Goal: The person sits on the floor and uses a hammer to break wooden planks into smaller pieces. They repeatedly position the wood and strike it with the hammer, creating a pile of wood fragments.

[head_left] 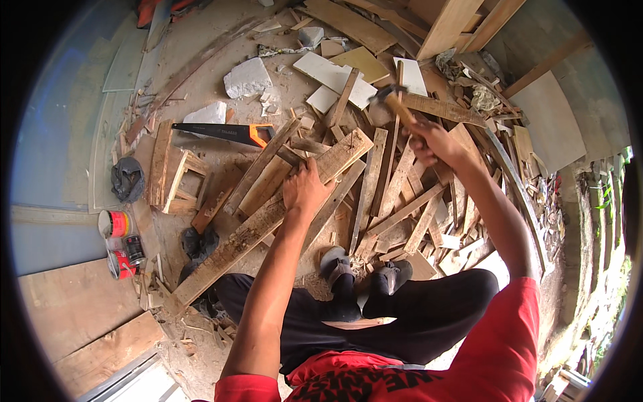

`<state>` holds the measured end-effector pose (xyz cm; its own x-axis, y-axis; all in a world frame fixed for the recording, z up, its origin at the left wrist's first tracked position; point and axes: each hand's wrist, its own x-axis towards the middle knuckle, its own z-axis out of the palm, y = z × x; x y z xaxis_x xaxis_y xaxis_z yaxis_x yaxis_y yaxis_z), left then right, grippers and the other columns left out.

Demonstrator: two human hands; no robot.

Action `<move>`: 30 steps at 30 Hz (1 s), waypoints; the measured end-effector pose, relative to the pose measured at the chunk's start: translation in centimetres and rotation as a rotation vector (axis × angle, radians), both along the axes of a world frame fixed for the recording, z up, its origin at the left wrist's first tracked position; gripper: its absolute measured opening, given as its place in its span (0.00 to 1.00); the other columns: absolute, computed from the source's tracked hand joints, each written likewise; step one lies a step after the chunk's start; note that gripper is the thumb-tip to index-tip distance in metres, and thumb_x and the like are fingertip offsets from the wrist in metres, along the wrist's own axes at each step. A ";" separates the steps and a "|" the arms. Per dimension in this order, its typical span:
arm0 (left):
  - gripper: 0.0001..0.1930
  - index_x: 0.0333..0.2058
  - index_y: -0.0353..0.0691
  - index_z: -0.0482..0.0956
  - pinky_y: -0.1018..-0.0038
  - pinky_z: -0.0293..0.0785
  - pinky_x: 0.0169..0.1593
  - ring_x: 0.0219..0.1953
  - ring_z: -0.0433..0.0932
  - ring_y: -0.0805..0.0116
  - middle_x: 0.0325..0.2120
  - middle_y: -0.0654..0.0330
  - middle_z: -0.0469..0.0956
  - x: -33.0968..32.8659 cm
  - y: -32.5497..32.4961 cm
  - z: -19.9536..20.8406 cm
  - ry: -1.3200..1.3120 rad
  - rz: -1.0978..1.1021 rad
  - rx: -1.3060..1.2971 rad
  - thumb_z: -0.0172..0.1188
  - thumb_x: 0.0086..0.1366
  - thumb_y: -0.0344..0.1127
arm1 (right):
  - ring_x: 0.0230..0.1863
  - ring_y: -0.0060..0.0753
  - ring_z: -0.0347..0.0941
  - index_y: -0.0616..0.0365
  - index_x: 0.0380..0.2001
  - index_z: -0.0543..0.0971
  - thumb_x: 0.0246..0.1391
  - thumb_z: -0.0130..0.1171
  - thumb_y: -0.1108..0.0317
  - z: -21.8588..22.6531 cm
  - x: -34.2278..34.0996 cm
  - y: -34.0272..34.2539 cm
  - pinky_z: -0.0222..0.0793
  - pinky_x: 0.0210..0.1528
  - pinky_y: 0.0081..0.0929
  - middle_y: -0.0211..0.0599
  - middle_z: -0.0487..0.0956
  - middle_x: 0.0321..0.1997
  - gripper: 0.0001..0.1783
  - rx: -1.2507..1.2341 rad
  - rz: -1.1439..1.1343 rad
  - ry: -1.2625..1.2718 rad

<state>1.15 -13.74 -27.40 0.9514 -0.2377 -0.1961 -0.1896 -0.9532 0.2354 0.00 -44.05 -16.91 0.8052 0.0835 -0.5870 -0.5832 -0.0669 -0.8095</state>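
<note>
My left hand (307, 187) is closed around a long wooden plank (231, 251), which slants from the lower left up to the middle of the view. Other boards lie just beyond and under it. My right hand (434, 142) grips a hammer (402, 110) by its wooden handle, raised over the scrap wood to the right of the plank's upper end. The hammer's dark head points away from me, up and to the left. Behind the plank, a handsaw (221, 132) with a black blade and orange handle lies near a small wooden frame (186, 175).
A large heap of scrap wood (415, 201) spreads ahead and to the right. White blocks (248, 78) and pale boards (335, 75) lie farther off. Several cans (118, 224) stand at the left beside a dark bag (127, 179). My feet (338, 261) rest close to the heap.
</note>
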 end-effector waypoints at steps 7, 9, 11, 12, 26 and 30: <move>0.41 0.60 0.39 0.63 0.63 0.82 0.40 0.40 0.84 0.54 0.43 0.47 0.80 -0.1 0.4 -0.1 -0.039 -0.037 0.070 0.61 0.57 0.62 | 0.15 0.14 0.55 0.59 0.42 0.71 0.68 0.45 0.52 3.1 2.5 1.4 0.50 0.14 0.18 0.23 0.61 0.20 0.19 -0.198 0.423 0.160; 0.41 0.61 0.40 0.63 0.63 0.82 0.40 0.40 0.84 0.55 0.44 0.47 0.80 0.0 0.5 -0.2 -0.020 -0.039 0.083 0.61 0.57 0.62 | 0.14 0.13 0.53 0.56 0.44 0.69 0.71 0.41 0.49 4.4 2.9 2.0 0.50 0.13 0.16 0.23 0.61 0.21 0.21 -0.338 0.452 0.107; 0.41 0.61 0.40 0.63 0.63 0.82 0.40 0.41 0.84 0.55 0.45 0.48 0.80 0.0 0.4 -0.4 -0.028 -0.035 0.083 0.61 0.57 0.62 | 0.14 0.13 0.54 0.56 0.43 0.70 0.71 0.41 0.48 5.1 4.2 1.5 0.52 0.12 0.17 0.23 0.61 0.20 0.21 -0.421 0.447 -0.002; 0.41 0.61 0.40 0.63 0.63 0.82 0.40 0.41 0.84 0.55 0.45 0.48 0.80 0.0 0.2 -0.5 -0.034 -0.037 0.081 0.61 0.57 0.62 | 0.13 0.14 0.57 0.55 0.42 0.70 0.70 0.41 0.48 5.1 4.8 1.0 0.54 0.12 0.19 0.26 0.64 0.21 0.20 -0.380 0.395 -0.112; 0.41 0.58 0.40 0.65 0.58 0.77 0.46 0.42 0.82 0.51 0.42 0.46 0.81 -0.2 0.4 -1.3 -0.092 -0.020 -0.001 0.63 0.54 0.63 | 0.26 0.47 0.74 0.64 0.40 0.73 0.68 0.47 0.57 5.3 5.3 7.3 0.67 0.33 0.42 0.48 0.76 0.26 0.18 -1.046 0.846 -0.571; 0.38 0.59 0.40 0.65 0.61 0.74 0.53 0.47 0.81 0.55 0.50 0.50 0.77 -0.1 0.2 -0.1 0.022 -0.026 0.038 0.61 0.58 0.59 | 0.22 0.39 0.72 0.65 0.37 0.73 0.66 0.45 0.60 8.3 6.5 8.9 0.68 0.26 0.39 0.41 0.75 0.23 0.16 -1.170 1.228 -0.047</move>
